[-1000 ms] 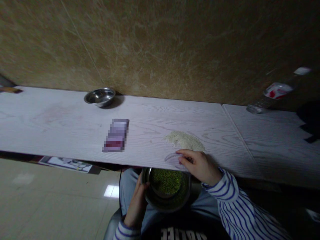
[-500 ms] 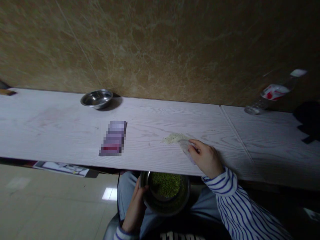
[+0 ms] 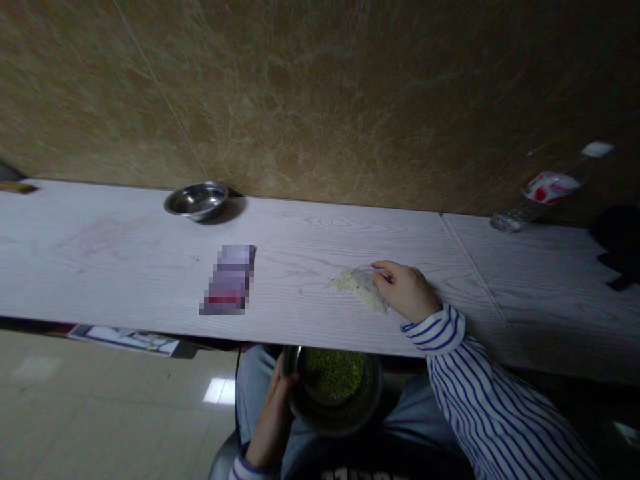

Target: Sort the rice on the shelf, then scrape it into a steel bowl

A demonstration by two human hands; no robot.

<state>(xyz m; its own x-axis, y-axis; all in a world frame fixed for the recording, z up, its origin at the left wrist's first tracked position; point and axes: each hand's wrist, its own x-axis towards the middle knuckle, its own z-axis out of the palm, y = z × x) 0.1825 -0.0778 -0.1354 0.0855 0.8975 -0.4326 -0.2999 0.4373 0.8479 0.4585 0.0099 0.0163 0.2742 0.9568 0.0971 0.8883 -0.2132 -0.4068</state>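
Observation:
My left hand [image 3: 274,407] is closed on the left rim of a metal bowl [image 3: 345,421], which is held over my lap below the table edge. Green mung beans [image 3: 333,373] cover the bottom of this bowl. On the table, a low pile of pale fine grains [image 3: 364,291] spreads in a short slanting band. My right hand [image 3: 406,288] is at the pile's right side. Between its thumb and fingers is a thin see-through plastic piece [image 3: 369,269], seen nearly edge-on; its exact kind is unclear.
A second metal bowl [image 3: 197,201] stands against the wall at the back left. A blurred-out phone-shaped object [image 3: 229,280] lies left of the grains. One clear plastic bottle [image 3: 547,190] with a white cap stands at the back right, near a dark object [image 3: 617,243].
My right hand has shifted slightly up and turned the plastic piece, which covered part of the grains before. More of the pile shows now. My left hand still holds the bowl.

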